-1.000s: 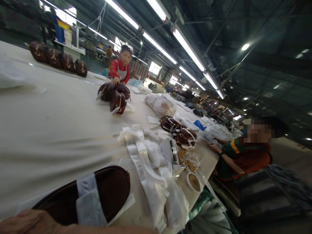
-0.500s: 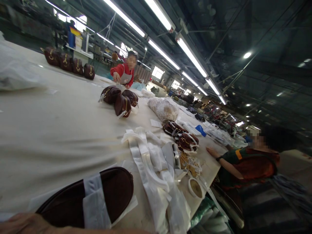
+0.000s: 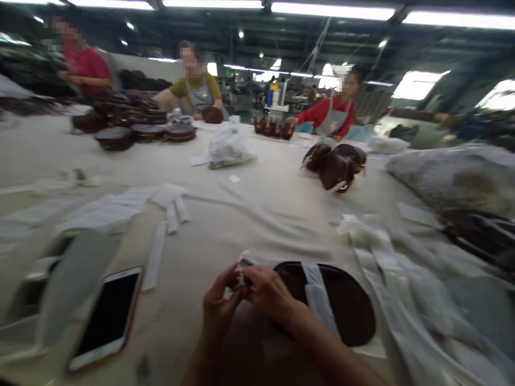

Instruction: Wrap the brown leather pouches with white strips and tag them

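Head view: left hand (image 3: 219, 297) and right hand (image 3: 269, 292) pinch a small piece (image 3: 245, 261), unreadably blurred, beside a brown bag (image 3: 354, 305).

Though blurred, the tabletop (image 3: 241, 220) ahead of the hands (image 3: 267, 291) seems passable, a brown bag (image 3: 354, 308) blocking the right.

single head-worn view: faces forward and down across pale table (image 3: 277, 179); left hand (image 3: 220, 300) and right hand (image 3: 269, 292) close, lower centre; co-workers (image 3: 201, 91) farther off; ceiling lights (image 3: 332, 10) along top.
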### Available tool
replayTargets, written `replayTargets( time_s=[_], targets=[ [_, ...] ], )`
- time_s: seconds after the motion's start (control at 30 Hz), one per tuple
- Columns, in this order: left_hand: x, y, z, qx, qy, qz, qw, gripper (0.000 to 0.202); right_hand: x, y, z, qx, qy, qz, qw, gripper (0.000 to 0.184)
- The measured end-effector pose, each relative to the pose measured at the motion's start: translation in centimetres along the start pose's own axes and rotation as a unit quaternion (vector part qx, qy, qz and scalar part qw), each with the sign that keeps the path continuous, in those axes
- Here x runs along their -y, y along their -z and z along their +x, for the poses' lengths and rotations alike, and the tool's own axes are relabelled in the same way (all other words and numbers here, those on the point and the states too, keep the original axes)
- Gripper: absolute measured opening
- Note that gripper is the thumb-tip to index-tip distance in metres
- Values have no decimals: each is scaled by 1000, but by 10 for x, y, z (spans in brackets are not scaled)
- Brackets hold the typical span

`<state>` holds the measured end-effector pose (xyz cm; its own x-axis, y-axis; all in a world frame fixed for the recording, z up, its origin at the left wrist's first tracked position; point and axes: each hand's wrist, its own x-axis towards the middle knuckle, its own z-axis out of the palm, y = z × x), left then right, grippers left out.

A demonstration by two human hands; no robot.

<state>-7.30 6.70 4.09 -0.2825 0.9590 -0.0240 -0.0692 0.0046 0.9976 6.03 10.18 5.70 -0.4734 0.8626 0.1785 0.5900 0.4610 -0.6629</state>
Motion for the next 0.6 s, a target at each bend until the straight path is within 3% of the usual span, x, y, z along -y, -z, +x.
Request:
replayTargets(
  time_s=[0.17,0.27,0.33,0.47,0.6],
  targets=[
    [11,-5,3,-4,-1,-21,1000,36,-11,9,-1,-51,-43,76,995,25],
    [13,-1,6,-18,2,-17,1000,37,-13,17,1,-72,-74,86,991,23],
    [15,5,11,-97,16,-31,995,39,-19,23,1,-85,-90,74,990,21],
    [20,16,26,-281,53,-85,954,34,-48,49,-7,-131,-146,37,980,25],
    [20,24,37,-330,71,-102,936,25,-85,91,-29,-131,-216,-2,968,30]
  ],
)
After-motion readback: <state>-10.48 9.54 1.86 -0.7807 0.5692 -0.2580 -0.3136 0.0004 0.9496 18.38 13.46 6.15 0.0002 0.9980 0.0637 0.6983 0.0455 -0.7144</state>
